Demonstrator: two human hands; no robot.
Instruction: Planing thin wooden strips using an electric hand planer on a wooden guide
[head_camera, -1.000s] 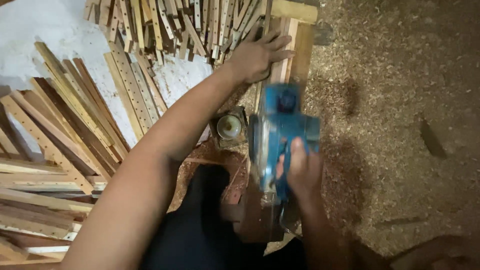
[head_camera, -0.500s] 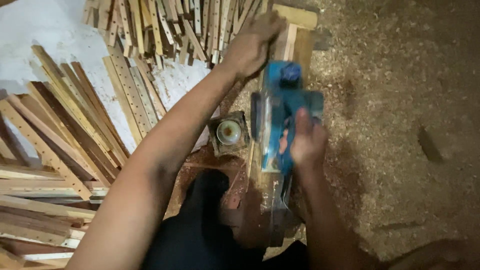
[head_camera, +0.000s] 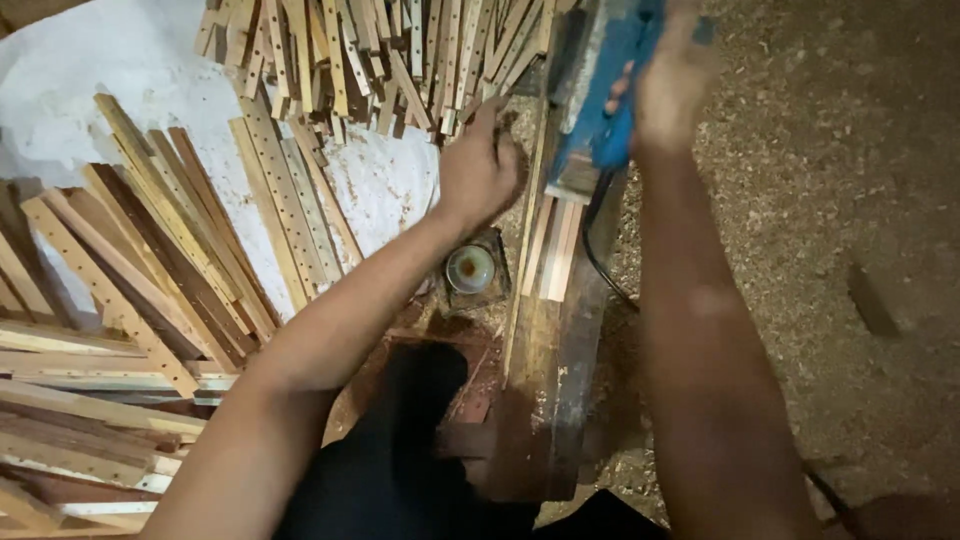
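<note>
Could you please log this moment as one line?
right hand: gripping blue electric planer | left hand: steadying pale wooden slats | surface: dark wooden beam

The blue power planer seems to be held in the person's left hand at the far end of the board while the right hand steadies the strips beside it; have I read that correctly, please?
Not quite: the hands are swapped. The head view shows the right hand on the blue power planer at the far end of the board, while the left hand steadies the strips beside it.
</note>
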